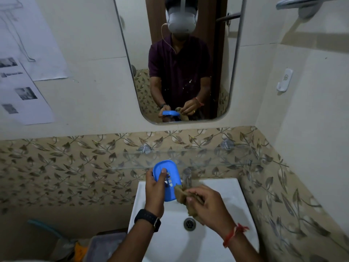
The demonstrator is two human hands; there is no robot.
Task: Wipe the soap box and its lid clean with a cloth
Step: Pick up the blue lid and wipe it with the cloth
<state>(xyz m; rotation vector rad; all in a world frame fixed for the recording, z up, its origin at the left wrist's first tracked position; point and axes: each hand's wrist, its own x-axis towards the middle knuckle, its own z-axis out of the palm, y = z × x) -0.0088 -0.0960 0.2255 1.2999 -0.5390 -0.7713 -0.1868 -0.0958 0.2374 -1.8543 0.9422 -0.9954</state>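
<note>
A: What's carrying everything here?

B: Nothing is resting on the white washbasin (222,188); the person is holding both things in the air above its back edge, near the tap (187,176). One basin, one drain (189,224), one glass shelf (188,157) along the leaf-patterned tiles.

A: And the soap box?

B: I'm seeing one blue plastic soap box piece (171,176), slotted for drainage, tilted up on edge. Whether it's the base or the lid I can't tell, and no second piece is showing. The left hand (155,188) is clamping it, fingers curling over the slotted face and the thumb behind.

A: How is it going to handle?

B: Light and stiff, I'd judge, and probably slippery if soapy or wet. Pinching it across the long rims looks safest, leaving the face free for wiping.

A: The cloth?

B: One brownish cloth (182,193), soft and bunched, touching the box's lower right corner. The right hand (207,203) is closing around it, fingers pinched together on the wad. It'll fold into the slots easily, I'd guess.
</note>
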